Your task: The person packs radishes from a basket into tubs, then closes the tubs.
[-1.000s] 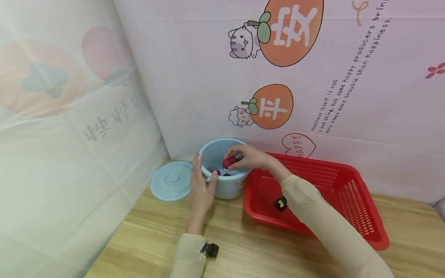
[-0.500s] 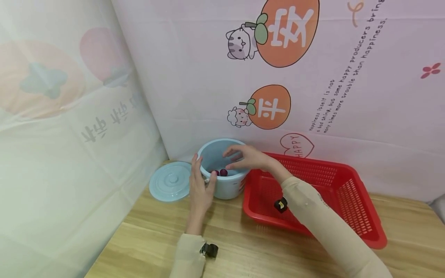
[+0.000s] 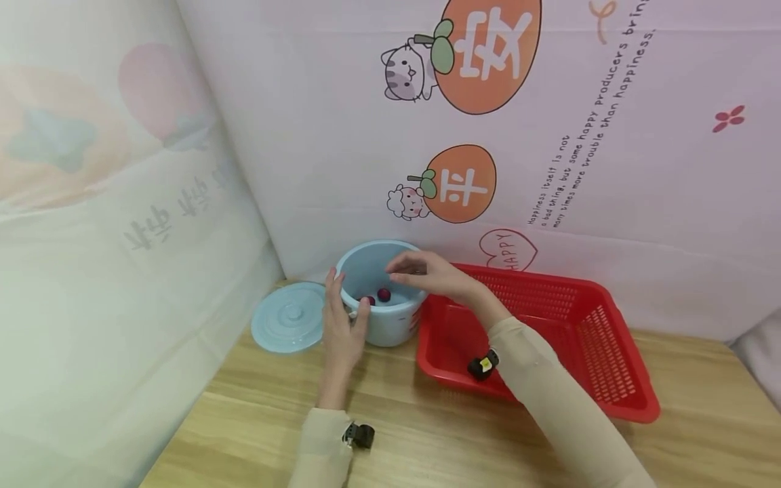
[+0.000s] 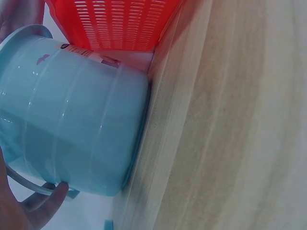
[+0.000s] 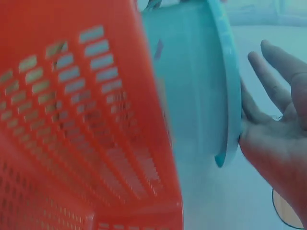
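A light blue lidless bucket [image 3: 392, 327] stands at the middle back of the table. Inside, small round dark-red fruits [image 3: 384, 295], plum-like, lie low near its front wall. My left hand [image 3: 343, 332] steadies the bucket from its left side, thumb and fingers reaching up to the rim. In the left wrist view, lower fingers [image 4: 50, 203] bend at the bucket's thin handle [image 4: 29, 184]. Over the right part of the opening hovers my right hand [image 3: 433, 274], fingers loosely bent and nothing between them. Its palm is close to the rim in the right wrist view.
Right of the bucket sits a red perforated basket [image 3: 625, 407], partly under the right forearm. A round blue lid [image 3: 287, 332] lies to the bucket's left. Printed cloth [image 3: 342, 135] hangs behind and along the left side of the wooden table [image 3: 244, 420].
My right hand has let go of the red fruit it pinched a second ago, over the bucket. Its fingers are now empty. The left hand keeps its place; the head view has shifted slightly.
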Demonstrator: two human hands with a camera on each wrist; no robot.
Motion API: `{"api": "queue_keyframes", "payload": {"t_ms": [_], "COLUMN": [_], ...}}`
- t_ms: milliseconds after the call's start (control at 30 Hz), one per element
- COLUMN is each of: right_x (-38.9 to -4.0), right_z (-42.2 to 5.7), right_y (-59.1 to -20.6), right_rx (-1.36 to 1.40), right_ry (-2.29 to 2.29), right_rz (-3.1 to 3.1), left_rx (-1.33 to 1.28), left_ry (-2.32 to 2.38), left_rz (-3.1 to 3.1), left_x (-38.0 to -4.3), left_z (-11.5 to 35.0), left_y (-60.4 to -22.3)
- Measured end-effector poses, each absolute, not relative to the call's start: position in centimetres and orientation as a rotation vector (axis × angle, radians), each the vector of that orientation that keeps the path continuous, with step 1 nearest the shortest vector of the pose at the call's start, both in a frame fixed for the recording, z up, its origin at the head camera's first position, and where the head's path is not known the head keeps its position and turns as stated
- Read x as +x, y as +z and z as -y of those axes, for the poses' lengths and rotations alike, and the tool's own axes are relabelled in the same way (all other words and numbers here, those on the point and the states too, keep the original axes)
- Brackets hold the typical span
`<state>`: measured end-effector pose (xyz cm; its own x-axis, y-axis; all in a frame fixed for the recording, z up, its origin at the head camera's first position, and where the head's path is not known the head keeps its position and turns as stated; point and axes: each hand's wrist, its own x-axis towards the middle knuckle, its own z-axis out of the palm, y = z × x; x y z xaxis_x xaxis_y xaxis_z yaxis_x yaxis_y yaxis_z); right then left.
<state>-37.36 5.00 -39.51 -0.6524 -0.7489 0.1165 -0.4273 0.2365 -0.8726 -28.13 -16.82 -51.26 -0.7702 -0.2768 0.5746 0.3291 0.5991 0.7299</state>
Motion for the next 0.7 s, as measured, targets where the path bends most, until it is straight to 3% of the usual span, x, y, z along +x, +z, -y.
{"api": "queue_keyframes", "payload": {"t_ms": [367, 700], "right_x": [-31.1, -25.6], "right_z": [-6.4, -6.4], "right_y": [-37.7, -37.9], "right_rx": [-0.995, -1.155], "right_ry": [-1.862, -1.950], "right_rz": [-2.138, -1.850], "left_rx": [-0.052, -0.037], "left_ry": [-1.144, -1.161], "left_rz": [2.158, 2.148], "left_x": [-28.3, -27.9], "left_z": [17.0, 16.4], "left_y": [-50.9, -51.0]}}
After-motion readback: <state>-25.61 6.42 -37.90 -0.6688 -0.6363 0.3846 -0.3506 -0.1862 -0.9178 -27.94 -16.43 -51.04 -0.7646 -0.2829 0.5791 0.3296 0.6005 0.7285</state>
